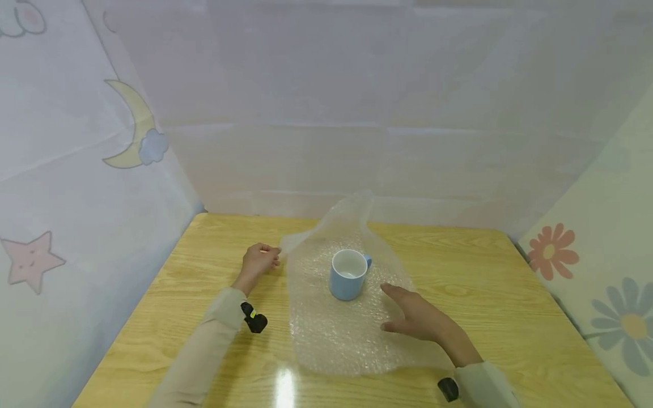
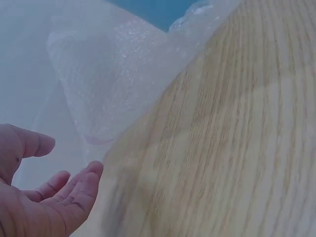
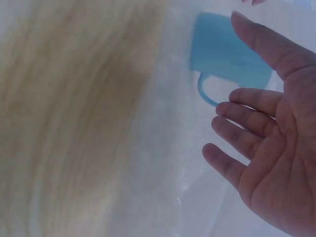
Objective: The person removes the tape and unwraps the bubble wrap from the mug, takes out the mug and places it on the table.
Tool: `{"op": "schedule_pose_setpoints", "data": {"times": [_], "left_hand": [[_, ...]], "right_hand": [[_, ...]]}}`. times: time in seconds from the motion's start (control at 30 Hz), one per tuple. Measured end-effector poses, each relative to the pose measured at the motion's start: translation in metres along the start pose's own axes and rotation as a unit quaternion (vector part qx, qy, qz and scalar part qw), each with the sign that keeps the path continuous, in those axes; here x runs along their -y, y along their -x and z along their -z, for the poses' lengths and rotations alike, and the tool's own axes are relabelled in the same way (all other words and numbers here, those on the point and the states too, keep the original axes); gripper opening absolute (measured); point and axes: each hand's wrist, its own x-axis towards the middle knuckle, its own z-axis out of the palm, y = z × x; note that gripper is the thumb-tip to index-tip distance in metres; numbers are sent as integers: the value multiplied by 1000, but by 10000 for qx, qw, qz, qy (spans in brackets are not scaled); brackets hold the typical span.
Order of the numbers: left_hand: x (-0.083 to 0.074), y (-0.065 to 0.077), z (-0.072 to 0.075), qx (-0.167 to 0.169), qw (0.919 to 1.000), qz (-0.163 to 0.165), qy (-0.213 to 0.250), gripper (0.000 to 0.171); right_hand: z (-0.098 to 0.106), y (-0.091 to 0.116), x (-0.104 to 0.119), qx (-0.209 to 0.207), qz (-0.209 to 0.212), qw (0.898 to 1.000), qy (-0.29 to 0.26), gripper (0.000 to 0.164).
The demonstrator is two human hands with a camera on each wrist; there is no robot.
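A light blue mug with a white inside stands upright on a sheet of bubble wrap, its handle toward the back right. My left hand is by the sheet's left back corner. In the left wrist view, that hand has its thumb apart from loosely bent fingers, with nothing between them. To the right of the mug, my right hand hovers over the sheet, thumb and fingers spread. Its straight, empty fingers reach near the mug's handle in the right wrist view.
The bubble wrap's far end rises in a crease near the table's back edge. Wood-grain table shows on both sides of the sheet. Printed cloth hangs behind and at both sides.
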Motion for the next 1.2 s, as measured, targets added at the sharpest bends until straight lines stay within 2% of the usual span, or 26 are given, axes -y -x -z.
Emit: {"op": "schedule_pose_setpoints", "data": {"times": [0.1,0.3,0.43,0.67,0.9,1.03,1.2], "left_hand": [[2,-4,-1,12,9993,230,294,29],[6,-10,-4,-192,9937,413,1020,26],[5,-13,-3,-387,9829,558,1711,32],[0,-21,0,-304,9611,656,2665,32],[-18,-20,9,-110,9438,929,3170,34],[-29,-21,15,-135,9328,1025,3451,22],[-36,-23,20,-23,9270,1039,3603,12]], "right_hand": [[-7,0,0,69,-10,9999,80,83],[-16,-1,0,214,0,9991,353,83],[-22,-2,0,334,-191,9975,598,84],[-28,0,-3,370,-334,9956,788,85],[-30,1,-4,353,-287,9964,721,85],[-32,2,-5,338,-291,9960,771,85],[-33,3,-6,308,-320,9957,818,85]]}}
